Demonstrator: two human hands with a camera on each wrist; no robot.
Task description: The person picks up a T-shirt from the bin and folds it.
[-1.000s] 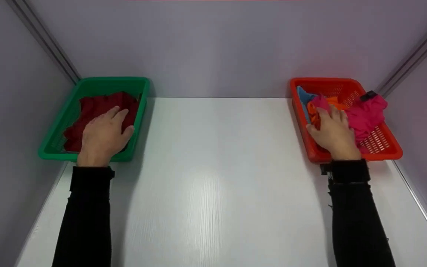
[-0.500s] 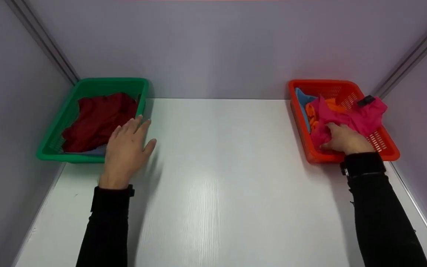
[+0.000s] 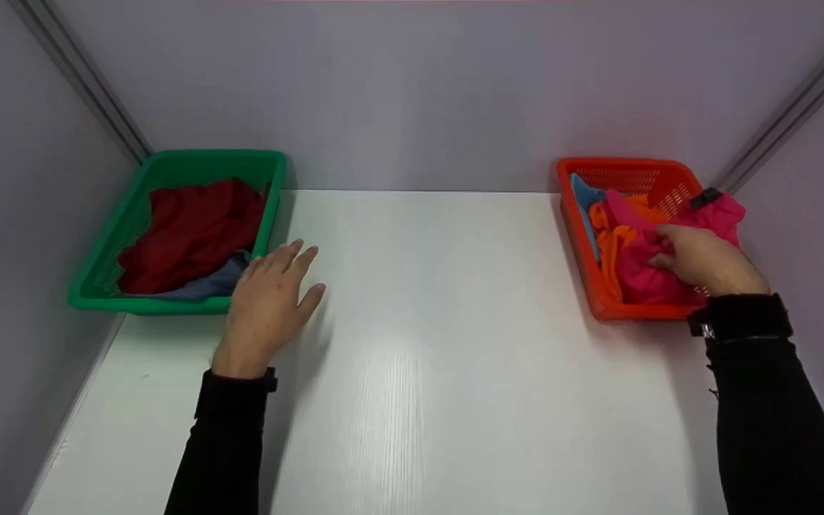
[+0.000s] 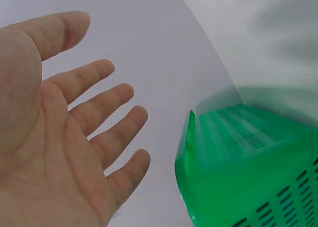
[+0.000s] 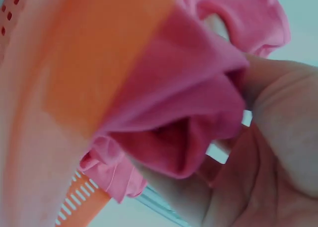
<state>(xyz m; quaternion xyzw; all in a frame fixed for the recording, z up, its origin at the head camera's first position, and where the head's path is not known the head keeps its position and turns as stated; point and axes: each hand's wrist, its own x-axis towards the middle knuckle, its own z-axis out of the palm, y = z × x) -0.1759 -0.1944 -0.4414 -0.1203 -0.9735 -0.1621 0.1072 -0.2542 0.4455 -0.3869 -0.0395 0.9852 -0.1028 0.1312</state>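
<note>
My right hand (image 3: 709,261) pinches a pink cloth (image 3: 648,275) inside the red basket (image 3: 669,312); in the right wrist view the pink fabric (image 5: 184,98) bunches between thumb and fingers. Beside it in that basket lie orange cloth (image 3: 612,250) and a blue cloth (image 3: 585,194). My left hand (image 3: 265,307) hovers just right of the near corner of the green basket (image 3: 97,282), fingers spread and holding nothing. A dark red cloth (image 3: 194,229) lies in the green basket over a blue-grey cloth (image 3: 204,284). The left wrist view shows the bare palm (image 4: 54,152) apart from the basket wall.
The white table (image 3: 412,343) stretches between the two baskets. Grey panels (image 3: 412,93) close off the back and both sides. A small black piece (image 3: 705,197) sits on the pink cloth at the red basket's right rim.
My left hand has left the dark red cloth and moved right and nearer, out of the green basket. My right hand has taken hold of the pink cloth and drawn it to the right.
</note>
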